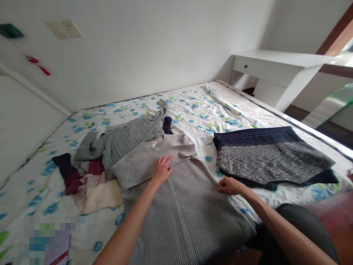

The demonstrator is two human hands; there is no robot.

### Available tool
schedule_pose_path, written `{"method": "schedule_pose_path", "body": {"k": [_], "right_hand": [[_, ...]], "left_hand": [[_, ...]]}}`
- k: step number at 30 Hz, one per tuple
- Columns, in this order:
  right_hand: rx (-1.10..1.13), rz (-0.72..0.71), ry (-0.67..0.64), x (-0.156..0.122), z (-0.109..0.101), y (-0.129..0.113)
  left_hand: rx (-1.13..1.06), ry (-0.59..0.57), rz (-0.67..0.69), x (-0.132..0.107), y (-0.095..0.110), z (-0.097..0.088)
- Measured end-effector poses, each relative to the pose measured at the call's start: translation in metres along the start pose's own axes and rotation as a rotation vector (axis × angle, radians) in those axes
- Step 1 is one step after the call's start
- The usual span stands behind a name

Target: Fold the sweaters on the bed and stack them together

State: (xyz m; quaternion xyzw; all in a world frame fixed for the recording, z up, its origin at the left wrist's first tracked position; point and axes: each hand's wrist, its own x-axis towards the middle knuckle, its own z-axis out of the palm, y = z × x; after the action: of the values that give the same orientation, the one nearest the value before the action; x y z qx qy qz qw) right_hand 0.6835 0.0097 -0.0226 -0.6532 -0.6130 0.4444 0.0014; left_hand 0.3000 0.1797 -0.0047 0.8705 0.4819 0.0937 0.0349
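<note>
A grey ribbed sweater [179, 206] lies spread on the bed, its neckline with a small white label facing away from me. One of its sleeves is laid across the chest. My left hand [163, 168] rests on that sleeve, fingers stretched out and pressing lightly on the fabric. At the sweater's right edge, my right hand [230, 185] is closed in a pinch on the cloth. Just beyond the sweater, a grey-green cable-knit sweater [132, 136] lies crumpled. Part of a dark garment [167, 125] pokes out from behind it.
A folded navy and speckled grey garment [264, 154] lies to the right. Maroon, pink and cream clothing [99, 193] is heaped at left. The bed carries a floral sheet [190, 106]. A white desk [275, 70] stands past its right edge, and a wall [154, 48] borders the back.
</note>
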Motion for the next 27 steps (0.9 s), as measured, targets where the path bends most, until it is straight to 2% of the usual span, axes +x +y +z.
{"method": "schedule_pose_path", "body": {"k": [3, 5, 7, 10, 13, 17, 19, 23, 27], "right_hand": [[-0.028, -0.014, -0.001, 0.002, 0.003, 0.003], [-0.028, -0.020, -0.012, 0.003, 0.004, 0.005], [-0.024, -0.022, -0.021, 0.003, 0.005, 0.006], [-0.019, -0.026, -0.017, 0.004, 0.006, 0.007], [-0.017, -0.032, -0.008, 0.004, 0.006, 0.008], [-0.012, -0.021, -0.014, 0.005, 0.006, 0.008], [-0.008, -0.019, -0.023, 0.005, 0.006, 0.008], [0.020, 0.001, -0.058, 0.004, 0.004, 0.008], [0.062, 0.071, -0.092, 0.001, -0.001, 0.007]], "left_hand": [[0.154, 0.037, -0.168, -0.047, -0.054, -0.025], [0.225, 0.026, -0.218, -0.079, -0.086, -0.039], [0.277, 0.011, -0.233, -0.108, -0.112, -0.049], [0.303, -0.001, -0.260, -0.143, -0.138, -0.057], [0.195, 0.079, -0.371, -0.162, -0.153, -0.058], [-0.095, 0.316, -0.741, -0.166, -0.163, -0.053], [-0.259, 0.381, -0.878, -0.164, -0.166, -0.049], [-0.578, 0.473, -0.969, -0.165, -0.167, -0.044], [-0.633, 0.496, -0.975, -0.173, -0.166, -0.042]]}}
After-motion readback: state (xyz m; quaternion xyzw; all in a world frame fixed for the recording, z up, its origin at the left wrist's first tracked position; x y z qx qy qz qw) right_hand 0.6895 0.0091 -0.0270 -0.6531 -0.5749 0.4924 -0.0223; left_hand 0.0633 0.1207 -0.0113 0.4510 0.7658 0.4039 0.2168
